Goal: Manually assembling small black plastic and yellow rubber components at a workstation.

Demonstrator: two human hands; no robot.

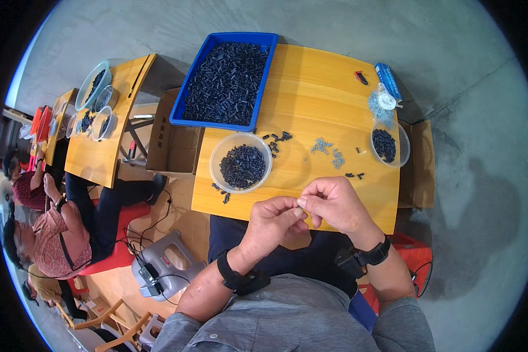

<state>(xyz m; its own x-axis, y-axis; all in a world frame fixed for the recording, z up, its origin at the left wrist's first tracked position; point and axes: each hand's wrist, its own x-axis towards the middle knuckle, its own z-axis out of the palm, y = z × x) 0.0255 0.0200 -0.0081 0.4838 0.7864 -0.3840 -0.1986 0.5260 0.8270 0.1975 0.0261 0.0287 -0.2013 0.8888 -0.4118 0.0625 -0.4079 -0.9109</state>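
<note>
Just past the table's near edge, my left hand (pixel 274 221) and my right hand (pixel 332 205) meet with thumbs and fingertips pinched together. Between them shows a bit of a small dark piece (pixel 301 205), mostly covered by the fingers. Left of the hands stands a round clear tub (pixel 216 173) heaped with small black cylindrical parts (pixel 243 167). Loose black parts (pixel 277 137) lie around it. Ahead of my hands are small piles of silvery screw-like pieces (pixel 321 145). A few more black parts (pixel 354 175) rest by my right hand.
A blue tray (pixel 259 111) full of black parts sits at the far left of the wooden table (pixel 317 76). To the right are another clear tub (pixel 403 154), a bag of silvery pieces (pixel 378 107), a blue box (pixel 388 82) and a red-black tool (pixel 361 77). Co-workers (pixel 70 240) sit leftward.
</note>
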